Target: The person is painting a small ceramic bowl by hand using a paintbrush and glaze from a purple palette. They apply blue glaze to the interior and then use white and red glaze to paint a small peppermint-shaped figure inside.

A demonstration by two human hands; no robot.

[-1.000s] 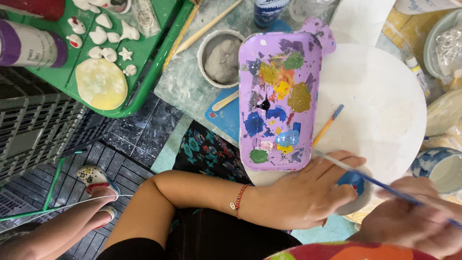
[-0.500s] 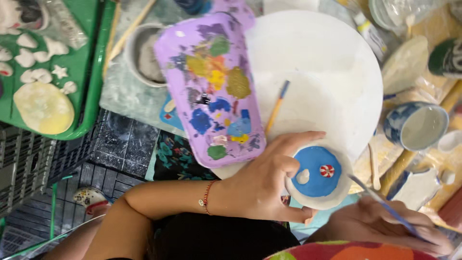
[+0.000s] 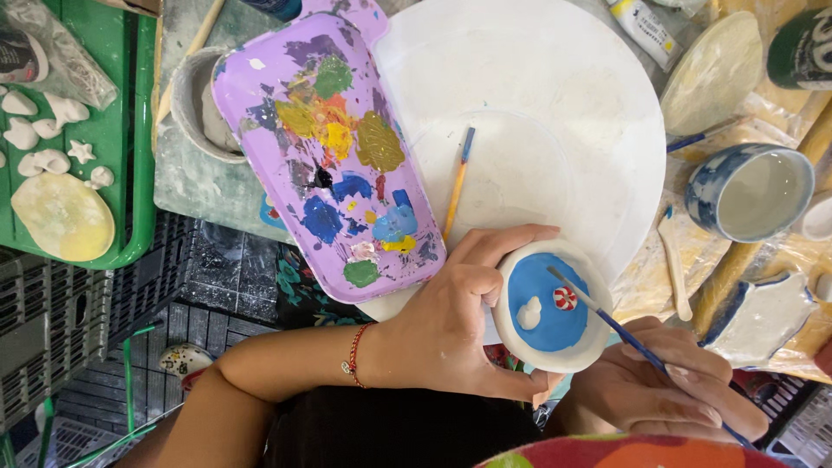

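The small blue dish [image 3: 548, 305] now sits more centrally in view than a moment ago. The left hand [image 3: 451, 321] wraps its fingers around the rim; the right hand [image 3: 667, 390] pinches a thin brush [image 3: 637, 342], shaft slanting up-left, tip touching the red-and-white spot.

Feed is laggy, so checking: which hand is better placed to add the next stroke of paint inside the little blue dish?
Right. The right hand holds the thin blue brush, its tip by the red-and-white dot in the blue dish. The left hand is wrapped around the dish's rim, steadying it.
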